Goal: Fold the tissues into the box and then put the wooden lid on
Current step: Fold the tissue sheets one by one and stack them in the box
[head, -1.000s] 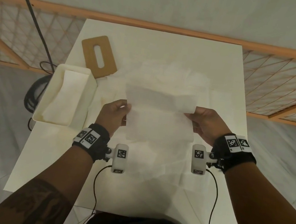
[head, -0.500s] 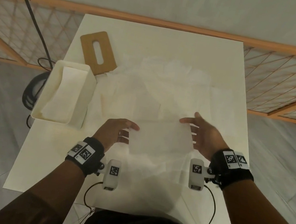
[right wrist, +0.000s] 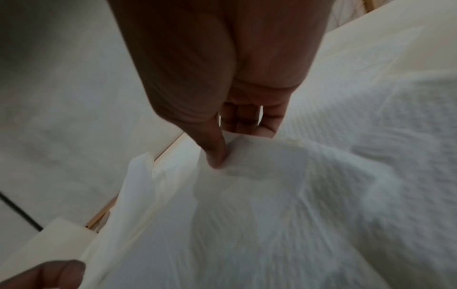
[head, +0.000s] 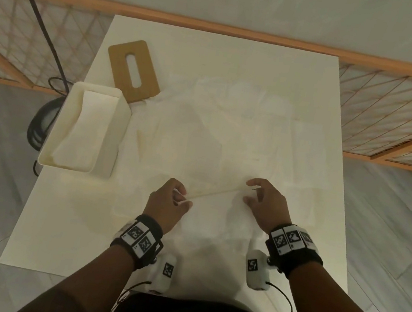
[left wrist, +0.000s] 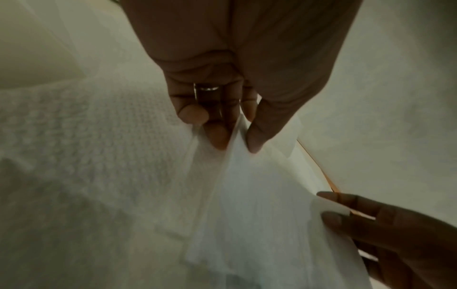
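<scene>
Item, far left: the box [head: 83, 128], white and open-topped, stands at the table's [head: 241, 61] left edge with folded tissue lying inside; its outer wall overhangs the edge and hides part of a dark coiled cable [head: 39, 126] on the floor.

Item, just behind the box: the wooden lid [head: 133, 70], flat on the table, slot facing up, its near corner touching or very close to the box's far corner; which, you cannot tell.

Item, centre: loose tissues [head: 229, 138] spread across the tabletop, white on white, so their edges and number are hard to make out.

Item, centre front: your left hand [head: 166, 203], fingers curled, pinches one end of a tissue sheet [head: 216, 191]; the left wrist view shows thumb and fingertips [left wrist: 254, 142] clamped on its edge.

Item, right of that: your right hand [head: 264, 205] pinches the sheet's other end, thumb [right wrist: 215, 156] on top in the right wrist view, the fingers mostly hidden beneath. The two hands are apart, the sheet stretched between them just above the table. Both wrist views are blurred.

Item, back: an orange railing [head: 220, 27], cut off at both sides.
</scene>
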{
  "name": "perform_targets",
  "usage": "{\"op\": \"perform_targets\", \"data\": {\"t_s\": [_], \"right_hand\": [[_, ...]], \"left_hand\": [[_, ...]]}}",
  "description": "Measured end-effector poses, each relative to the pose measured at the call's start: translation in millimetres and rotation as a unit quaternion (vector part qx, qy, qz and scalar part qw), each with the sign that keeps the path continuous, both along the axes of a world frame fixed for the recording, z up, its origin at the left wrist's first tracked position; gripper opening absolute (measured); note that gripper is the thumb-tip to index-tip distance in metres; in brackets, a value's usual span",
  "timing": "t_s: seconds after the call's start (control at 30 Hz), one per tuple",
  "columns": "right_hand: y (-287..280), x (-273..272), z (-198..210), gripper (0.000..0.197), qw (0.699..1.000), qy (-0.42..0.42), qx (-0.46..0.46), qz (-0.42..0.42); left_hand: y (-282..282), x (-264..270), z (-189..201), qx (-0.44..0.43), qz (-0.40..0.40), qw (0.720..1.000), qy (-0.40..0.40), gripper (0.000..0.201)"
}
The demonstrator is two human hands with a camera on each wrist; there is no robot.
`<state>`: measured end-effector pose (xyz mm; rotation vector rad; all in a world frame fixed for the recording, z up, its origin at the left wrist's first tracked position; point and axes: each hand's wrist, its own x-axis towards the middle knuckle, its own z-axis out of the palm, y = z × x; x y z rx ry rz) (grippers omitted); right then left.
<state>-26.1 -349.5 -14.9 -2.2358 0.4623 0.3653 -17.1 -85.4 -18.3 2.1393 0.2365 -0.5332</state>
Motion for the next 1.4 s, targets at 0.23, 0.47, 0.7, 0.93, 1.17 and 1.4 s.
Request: {"op": "perform_targets", "data": {"t_s": [0.23, 0.47, 0.7, 0.93, 1.17, 1.4], "right_hand": [[5.8, 18.4, -10.6, 0.028, 0.999, -0.005, -0.019, 0.032], [18.5, 28.9, -5.3, 0.035, 0.991, -0.051, -0.104, 0.071], [77.5, 110.4, 24.0, 0.068, 0.987, 0.134, -0.036, 0.078], [63.0, 117.0, 48.3, 0.028, 0.987, 0.003, 0.154, -0.038], [32.3, 109.1, 108.0, 0.029, 0.950, 0.023, 0.244, 0.193], [-3.8, 106.7, 101.1, 0.028, 0.898, 0.087, 0.423, 0.088]], "left_hand": [[-6.0, 11.0, -4.4, 0.087, -0.079, 0.993, -0.019, 0.017], [-2.2, 12.3, -16.5, 0.158, -0.161, 0.972, -0.070, 0.016], [-5.9, 15.9, -13.4, 0.160, -0.174, 0.969, -0.074, 0.016], [18.2, 43.4, 18.7, 0.067, -0.070, 0.976, -0.196, 0.028], [19.8, 137.2, 102.7, -0.105, -0.164, 0.977, -0.085, 0.094], [-3.5, 125.8, 83.1, -0.312, -0.098, 0.931, 0.161, 0.055]]}}
